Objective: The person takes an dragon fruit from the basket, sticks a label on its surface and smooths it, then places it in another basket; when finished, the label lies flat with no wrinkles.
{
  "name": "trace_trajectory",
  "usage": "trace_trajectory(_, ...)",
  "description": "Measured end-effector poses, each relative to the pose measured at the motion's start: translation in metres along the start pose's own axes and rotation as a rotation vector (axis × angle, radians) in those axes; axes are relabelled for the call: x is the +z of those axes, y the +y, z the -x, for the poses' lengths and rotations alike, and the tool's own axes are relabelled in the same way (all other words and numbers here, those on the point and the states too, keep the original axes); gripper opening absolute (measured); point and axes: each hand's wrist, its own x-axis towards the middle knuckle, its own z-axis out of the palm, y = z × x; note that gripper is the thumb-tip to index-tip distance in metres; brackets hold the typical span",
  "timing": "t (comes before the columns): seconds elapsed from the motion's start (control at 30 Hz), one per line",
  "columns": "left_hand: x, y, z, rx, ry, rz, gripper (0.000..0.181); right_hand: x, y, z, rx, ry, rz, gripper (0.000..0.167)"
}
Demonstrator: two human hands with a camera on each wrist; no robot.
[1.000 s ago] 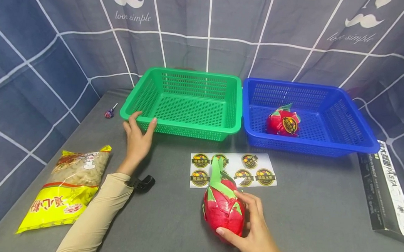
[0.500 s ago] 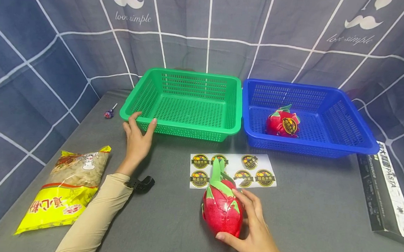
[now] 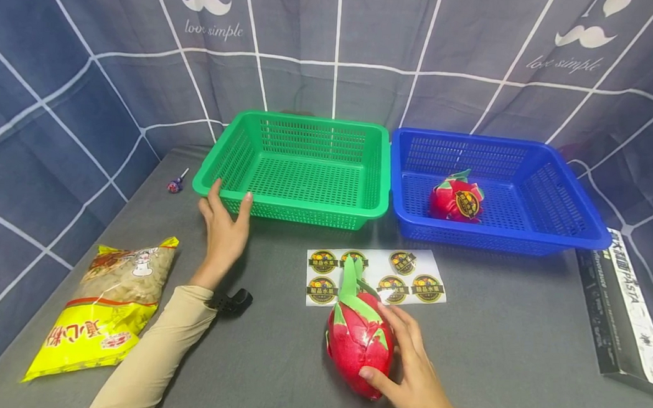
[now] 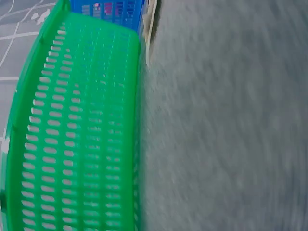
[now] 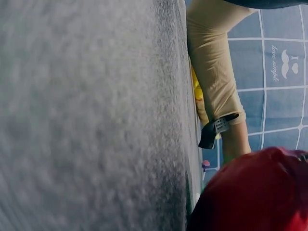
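Observation:
A red dragon fruit with green leaves (image 3: pixel 358 343) lies at the front middle in the head view, its leafy end over the sticker sheet (image 3: pixel 376 257). My right hand (image 3: pixel 419 375) grips its right side, thumb low and fingers higher. The fruit's red skin (image 5: pixel 255 192) fills the lower right of the right wrist view. My left hand (image 3: pixel 223 235) rests with relaxed fingertips at the near left rim of the green basket (image 3: pixel 281 204); the left wrist view shows the basket's side (image 4: pixel 72 134) but no fingers.
The blue basket (image 3: pixel 493 235), right of the green one, holds another dragon fruit with a sticker (image 3: pixel 456 199). A yellow pasta bag (image 3: pixel 107 309) and a lollipop (image 3: pixel 175 185) lie at left, a black and white box (image 3: pixel 625 316) at right.
My right thumb has shifted slightly inward on the dragon fruit, and more of the fruit's lower end shows. The left hand has barely moved.

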Motion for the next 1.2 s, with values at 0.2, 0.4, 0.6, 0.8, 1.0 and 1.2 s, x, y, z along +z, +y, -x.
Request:
trace_trajectory(0.2, 0.004, 0.014, 0.011, -0.008, 0.054, -0.007, 0.071, -0.002, 0.005, -0.002, -0.003, 0.002, -0.033, 0.076)
trace_trajectory(0.4, 0.012, 0.028, 0.030, 0.007, 0.047, -0.001, 0.074, -0.008, 0.012, -0.011, -0.006, 0.079, -0.073, 0.068)
trace_trajectory(0.6, 0.024, 0.039, 0.051, 0.117, -0.020, 0.098, 0.070, -0.017, 0.024, -0.024, 0.117, 0.138, -0.046, 0.050)
trace_trajectory(0.8, 0.031, 0.040, 0.067, 0.271, -0.190, 0.037, 0.055, -0.025, 0.039, -0.034, 0.144, 0.220, -0.058, 0.045)
trace_trajectory(1.0, 0.036, 0.037, 0.076, 0.387, -0.477, -0.156, 0.044, -0.032, 0.049, -0.042, 0.172, 0.253, -0.046, 0.040)
trace_trajectory(1.2, 0.037, 0.033, 0.079, 0.366, -0.694, -0.314, 0.059, -0.038, 0.058, -0.053, 0.223, 0.284, 0.009, 0.039)
